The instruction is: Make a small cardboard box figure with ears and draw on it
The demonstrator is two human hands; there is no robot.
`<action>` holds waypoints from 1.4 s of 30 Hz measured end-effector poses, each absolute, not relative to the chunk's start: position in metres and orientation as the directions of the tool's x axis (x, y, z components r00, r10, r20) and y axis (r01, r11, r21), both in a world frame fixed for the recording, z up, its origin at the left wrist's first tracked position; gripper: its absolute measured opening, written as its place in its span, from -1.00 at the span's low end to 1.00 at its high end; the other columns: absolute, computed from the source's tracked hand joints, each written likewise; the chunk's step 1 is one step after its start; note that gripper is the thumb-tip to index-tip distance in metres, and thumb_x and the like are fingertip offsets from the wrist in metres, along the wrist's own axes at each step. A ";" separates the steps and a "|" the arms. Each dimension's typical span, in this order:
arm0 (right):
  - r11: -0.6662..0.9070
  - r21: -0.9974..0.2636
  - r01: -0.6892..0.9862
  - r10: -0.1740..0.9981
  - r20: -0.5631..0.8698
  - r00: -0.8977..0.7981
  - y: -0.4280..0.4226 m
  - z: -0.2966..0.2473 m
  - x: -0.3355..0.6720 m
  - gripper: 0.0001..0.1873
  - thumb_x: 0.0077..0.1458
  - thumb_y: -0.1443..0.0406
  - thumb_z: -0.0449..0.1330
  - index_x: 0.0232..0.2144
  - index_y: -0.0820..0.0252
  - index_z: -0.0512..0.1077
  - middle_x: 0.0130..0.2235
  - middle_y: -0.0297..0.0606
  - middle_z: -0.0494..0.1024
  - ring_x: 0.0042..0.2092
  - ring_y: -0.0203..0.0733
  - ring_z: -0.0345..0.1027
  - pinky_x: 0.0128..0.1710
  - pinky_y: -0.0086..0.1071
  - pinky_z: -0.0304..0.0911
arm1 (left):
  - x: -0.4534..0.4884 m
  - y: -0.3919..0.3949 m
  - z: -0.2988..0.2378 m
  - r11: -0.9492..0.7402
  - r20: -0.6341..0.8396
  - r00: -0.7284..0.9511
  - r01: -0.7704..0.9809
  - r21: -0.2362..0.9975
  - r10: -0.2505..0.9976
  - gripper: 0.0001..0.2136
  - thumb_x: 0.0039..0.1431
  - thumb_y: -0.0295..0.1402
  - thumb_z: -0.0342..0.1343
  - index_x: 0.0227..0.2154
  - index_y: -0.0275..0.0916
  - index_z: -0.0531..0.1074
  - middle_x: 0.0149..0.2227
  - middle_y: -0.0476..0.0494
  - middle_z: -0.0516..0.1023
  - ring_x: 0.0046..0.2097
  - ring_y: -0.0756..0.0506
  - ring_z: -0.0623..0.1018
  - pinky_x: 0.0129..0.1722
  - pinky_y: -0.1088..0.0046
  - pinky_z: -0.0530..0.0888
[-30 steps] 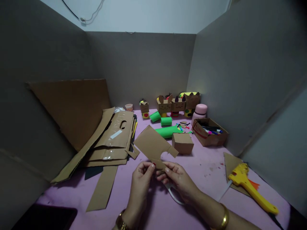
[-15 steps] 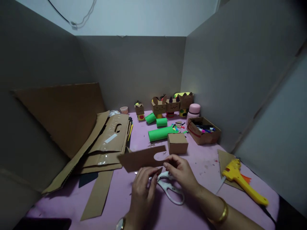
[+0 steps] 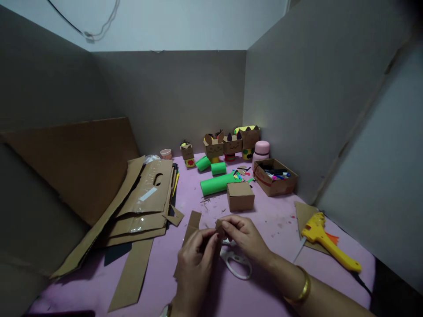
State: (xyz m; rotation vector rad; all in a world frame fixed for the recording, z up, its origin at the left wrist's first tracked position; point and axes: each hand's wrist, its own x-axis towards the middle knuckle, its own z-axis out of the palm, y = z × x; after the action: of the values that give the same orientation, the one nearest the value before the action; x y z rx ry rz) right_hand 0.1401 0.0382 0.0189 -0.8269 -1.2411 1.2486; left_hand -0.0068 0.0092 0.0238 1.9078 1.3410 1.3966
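Both of my hands meet low in the middle of the pink table (image 3: 280,224). My left hand (image 3: 195,259) and my right hand (image 3: 243,235) pinch a small brown cardboard cutout (image 3: 219,227) between their fingertips. A larger cardboard piece (image 3: 191,225) with a cut edge hangs down under my left hand, mostly hidden by it. White-handled scissors (image 3: 236,264) lie on the table just below my right hand. A small closed cardboard box (image 3: 240,196) stands a little beyond my hands.
Flattened cardboard sheets (image 3: 145,198) are stacked at the left, with a strip (image 3: 130,275) in front. Green paper rolls (image 3: 216,182), cardboard animal figures (image 3: 228,144), a pink bottle (image 3: 261,152) and a box of markers (image 3: 274,176) stand at the back. A yellow glue gun (image 3: 325,240) lies at the right.
The large cardboard piece went from upright in front of me to flat, then down under my left hand. My hands now pinch a small cutout. The view has shifted right.
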 end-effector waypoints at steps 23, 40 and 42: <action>0.040 -0.947 -0.318 0.962 0.122 -0.243 0.028 -0.002 0.121 -0.66 -0.03 0.06 0.33 -0.46 0.25 0.48 -0.48 -0.35 0.44 -0.42 -0.30 0.27 -0.39 -0.42 0.16 | -0.005 0.007 0.023 -0.136 0.159 -0.200 0.123 0.983 0.967 -0.74 0.03 -0.19 0.23 -0.25 -0.21 0.57 -0.35 -0.13 0.62 -0.53 -0.06 0.48 -0.56 0.46 0.41; -0.256 -0.923 -0.287 0.855 -0.078 -0.513 0.034 0.011 0.140 -0.56 -0.26 0.00 0.42 -0.55 0.24 0.44 -0.58 -0.46 0.37 -0.59 -0.47 0.10 -0.56 -0.53 -0.06 | -0.023 0.023 0.033 0.467 -0.320 0.357 -0.486 0.739 0.878 -0.76 -0.23 -0.34 0.43 -0.45 -0.26 0.55 -0.52 -0.06 0.53 -0.52 0.01 0.51 -0.50 0.53 0.45; -0.268 -0.920 -0.286 0.856 -0.091 -0.510 0.031 0.015 0.140 -0.59 -0.24 0.03 0.42 -0.56 0.24 0.44 -0.59 -0.48 0.34 -0.60 -0.47 0.05 -0.58 -0.53 -0.10 | -0.023 0.020 0.029 0.427 -0.264 0.386 -0.439 0.791 0.884 -0.73 -0.25 -0.30 0.44 -0.42 -0.24 0.57 -0.50 -0.10 0.56 -0.48 -0.06 0.53 -0.47 0.47 0.46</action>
State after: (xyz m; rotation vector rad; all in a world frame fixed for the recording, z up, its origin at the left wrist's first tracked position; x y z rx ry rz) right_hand 0.1398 0.0312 0.0148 -0.7805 -1.1792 1.8685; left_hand -0.0229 0.0202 0.0292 0.6912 0.7584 0.9334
